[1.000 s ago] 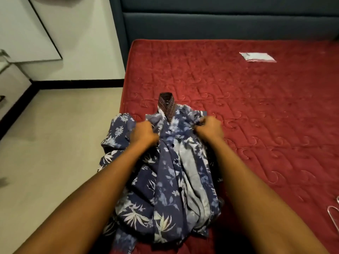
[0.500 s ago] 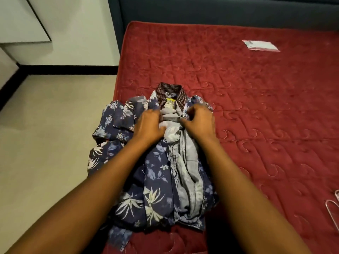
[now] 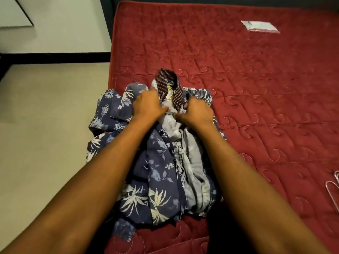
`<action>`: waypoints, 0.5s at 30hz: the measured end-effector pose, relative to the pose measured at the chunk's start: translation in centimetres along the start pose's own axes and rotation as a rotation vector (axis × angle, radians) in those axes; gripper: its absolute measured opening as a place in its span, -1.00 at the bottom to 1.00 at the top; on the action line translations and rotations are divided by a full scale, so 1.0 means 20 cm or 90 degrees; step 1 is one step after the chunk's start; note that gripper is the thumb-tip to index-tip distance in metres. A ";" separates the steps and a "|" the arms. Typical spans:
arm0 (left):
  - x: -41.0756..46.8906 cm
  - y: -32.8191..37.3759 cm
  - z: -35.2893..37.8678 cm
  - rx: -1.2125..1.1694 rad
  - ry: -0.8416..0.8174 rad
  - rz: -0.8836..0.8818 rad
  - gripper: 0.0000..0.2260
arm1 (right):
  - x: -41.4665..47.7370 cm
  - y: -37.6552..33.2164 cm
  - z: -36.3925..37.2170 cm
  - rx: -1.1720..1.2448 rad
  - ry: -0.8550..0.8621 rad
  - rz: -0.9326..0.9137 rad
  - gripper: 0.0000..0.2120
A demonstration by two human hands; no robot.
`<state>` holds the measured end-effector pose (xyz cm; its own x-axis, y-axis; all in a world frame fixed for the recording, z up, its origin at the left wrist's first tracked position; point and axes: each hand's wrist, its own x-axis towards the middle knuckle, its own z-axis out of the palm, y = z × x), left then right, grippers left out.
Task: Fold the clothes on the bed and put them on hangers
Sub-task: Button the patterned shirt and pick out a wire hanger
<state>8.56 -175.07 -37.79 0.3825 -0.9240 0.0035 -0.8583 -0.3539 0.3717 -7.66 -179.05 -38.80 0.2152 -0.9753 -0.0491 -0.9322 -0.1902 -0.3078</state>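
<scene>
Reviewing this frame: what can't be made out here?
Head view, fingers of left hand and right hand: mostly buried in the bunched blue floral button-up shirt.
Pale wire hangers: cut off by the right edge, count unclear.
Yellow neck label: too small, partly covered, unreadable.
White flat packet far off: too small to identify.
</scene>
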 end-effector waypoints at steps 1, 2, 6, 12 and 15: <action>0.01 0.01 0.01 0.039 -0.016 -0.010 -0.40 | -0.01 0.01 0.02 0.015 0.003 0.005 -0.46; 0.01 0.02 0.02 0.060 -0.027 -0.017 -0.39 | -0.01 0.02 0.04 0.044 -0.001 0.017 -0.55; 0.01 0.00 0.06 0.042 -0.022 -0.038 -0.55 | -0.01 0.07 0.04 0.143 -0.025 0.052 -0.80; 0.00 -0.06 0.00 0.025 -0.027 -0.066 -0.56 | -0.03 0.08 -0.05 0.040 -0.034 0.060 -0.55; -0.06 -0.07 -0.02 -0.084 -0.007 -0.112 -0.88 | -0.06 0.10 -0.05 0.052 -0.021 0.096 -0.63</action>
<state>9.45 -173.50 -37.95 0.5179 -0.8514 -0.0828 -0.7260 -0.4887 0.4839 -9.99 -178.36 -38.37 0.0847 -0.9877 -0.1312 -0.9284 -0.0304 -0.3704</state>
